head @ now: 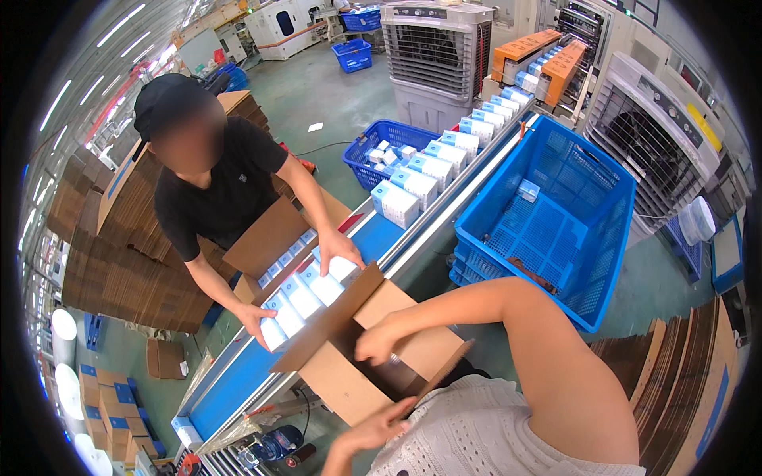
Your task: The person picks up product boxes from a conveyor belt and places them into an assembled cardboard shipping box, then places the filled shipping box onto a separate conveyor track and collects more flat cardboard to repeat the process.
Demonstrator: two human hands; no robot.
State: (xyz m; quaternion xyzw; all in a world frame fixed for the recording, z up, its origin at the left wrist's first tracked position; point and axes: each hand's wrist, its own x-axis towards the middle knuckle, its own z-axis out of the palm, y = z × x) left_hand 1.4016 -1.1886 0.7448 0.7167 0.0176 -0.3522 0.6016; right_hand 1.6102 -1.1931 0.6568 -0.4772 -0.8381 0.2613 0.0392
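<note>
An opened cardboard carton (345, 381) with its flaps spread stands before me beside the belt. My right hand (379, 341) hangs over its opening, fingers curled; whether it holds anything is unclear. At the near flap is my left hand (379, 423), its thumb and fingers by the flap's edge; a firm hold cannot be made out. Inside, the carton is dark, with something shiny near my right hand. Across the blue conveyor belt (238, 381), a co-worker's two hands press a row of white and blue boxes (303, 296) together from both ends, next to my carton's far flap.
More white and blue boxes (396, 204) line the belt. The co-worker's carton (268, 229) holds similar boxes. A large blue plastic crate (542, 232) stands right of the belt, and a blue basket (363, 172) beyond it. Flattened cardboard stacks (673, 363) stand at the lower right.
</note>
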